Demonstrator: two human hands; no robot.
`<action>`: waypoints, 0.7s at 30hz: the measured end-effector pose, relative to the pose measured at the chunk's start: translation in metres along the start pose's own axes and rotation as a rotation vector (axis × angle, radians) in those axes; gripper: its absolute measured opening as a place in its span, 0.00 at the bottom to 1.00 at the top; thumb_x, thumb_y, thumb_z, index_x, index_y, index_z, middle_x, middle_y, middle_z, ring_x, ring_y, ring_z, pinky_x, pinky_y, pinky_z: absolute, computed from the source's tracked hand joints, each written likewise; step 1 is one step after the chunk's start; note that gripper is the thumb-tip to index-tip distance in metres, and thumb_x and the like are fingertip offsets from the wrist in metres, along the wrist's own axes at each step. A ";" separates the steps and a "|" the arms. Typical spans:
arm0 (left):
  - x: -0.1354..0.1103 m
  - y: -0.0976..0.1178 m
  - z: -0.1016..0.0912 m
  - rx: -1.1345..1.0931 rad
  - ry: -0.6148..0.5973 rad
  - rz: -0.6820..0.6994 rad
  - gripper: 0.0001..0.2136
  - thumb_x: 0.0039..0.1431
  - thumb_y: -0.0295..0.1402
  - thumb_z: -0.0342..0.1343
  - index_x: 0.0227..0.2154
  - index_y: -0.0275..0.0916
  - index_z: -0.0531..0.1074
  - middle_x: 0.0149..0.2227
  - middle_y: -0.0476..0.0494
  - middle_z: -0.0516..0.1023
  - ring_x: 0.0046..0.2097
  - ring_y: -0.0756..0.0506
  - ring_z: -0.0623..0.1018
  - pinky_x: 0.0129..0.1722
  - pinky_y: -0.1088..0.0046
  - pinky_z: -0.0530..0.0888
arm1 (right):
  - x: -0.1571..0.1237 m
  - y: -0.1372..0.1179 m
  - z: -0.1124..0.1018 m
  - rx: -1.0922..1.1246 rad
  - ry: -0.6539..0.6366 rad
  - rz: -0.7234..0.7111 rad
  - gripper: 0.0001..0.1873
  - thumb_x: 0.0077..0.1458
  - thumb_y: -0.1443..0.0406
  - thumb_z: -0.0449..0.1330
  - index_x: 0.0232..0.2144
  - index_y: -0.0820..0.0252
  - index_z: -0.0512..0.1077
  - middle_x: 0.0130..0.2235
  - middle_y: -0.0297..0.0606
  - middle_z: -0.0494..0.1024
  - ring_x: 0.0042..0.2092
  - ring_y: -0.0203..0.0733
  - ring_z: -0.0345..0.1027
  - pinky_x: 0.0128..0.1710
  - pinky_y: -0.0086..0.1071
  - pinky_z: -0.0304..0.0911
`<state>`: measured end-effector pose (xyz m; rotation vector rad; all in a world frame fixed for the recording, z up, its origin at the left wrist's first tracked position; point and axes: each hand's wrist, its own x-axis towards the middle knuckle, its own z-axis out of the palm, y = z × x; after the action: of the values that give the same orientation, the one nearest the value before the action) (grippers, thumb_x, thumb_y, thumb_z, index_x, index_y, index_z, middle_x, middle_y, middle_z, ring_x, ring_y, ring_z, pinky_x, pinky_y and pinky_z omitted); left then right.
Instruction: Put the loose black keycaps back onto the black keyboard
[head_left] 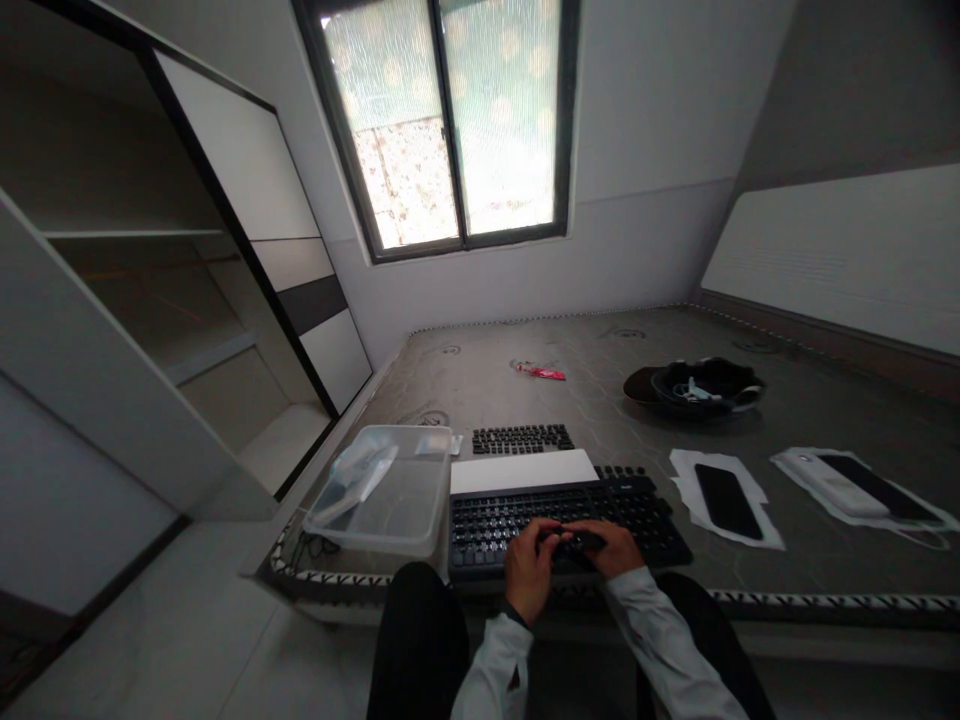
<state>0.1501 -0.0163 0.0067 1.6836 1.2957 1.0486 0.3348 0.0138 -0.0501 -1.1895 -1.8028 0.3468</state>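
Where my left hand (529,570) meets my right hand (613,550) over the near side of the black keyboard (551,502), a small dark object (588,541) sits between them: the right is closed on it, while the left brings its fingertips together beside it, and I cannot tell whether they grip anything. The keyboard lies along the near edge of the patterned surface (472,385). A white strip (525,472) lies against the keyboard's far side; just beyond it, loose black keycaps (523,438) stand in rows, and a smaller group (621,470) shows to the right of the strip. To the left, a translucent plastic box (420,490), holding a clear packet (360,475), occupies the near left corner. To the right, near the same edge, a dark phone (726,500) rests on a white sheet (765,532), with a second dark device (881,488) and a white one (844,487) farther right on another sheet (786,462). Behind these sits a dark cap (642,386), upturned, with small pale items (697,392) in it. A red packet (543,372) lies toward the far edge, below the dark-framed window (510,130)
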 end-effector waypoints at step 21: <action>0.001 0.001 0.000 0.039 0.012 -0.028 0.11 0.60 0.36 0.50 0.42 0.42 0.74 0.37 0.47 0.80 0.37 0.47 0.78 0.39 0.72 0.72 | 0.001 -0.003 -0.002 -0.003 -0.029 0.034 0.14 0.48 0.66 0.56 0.34 0.50 0.80 0.37 0.36 0.82 0.38 0.47 0.78 0.41 0.40 0.71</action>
<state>0.1506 -0.0155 0.0075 1.6859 1.3517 1.0240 0.3346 0.0126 -0.0466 -1.2240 -1.8100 0.3828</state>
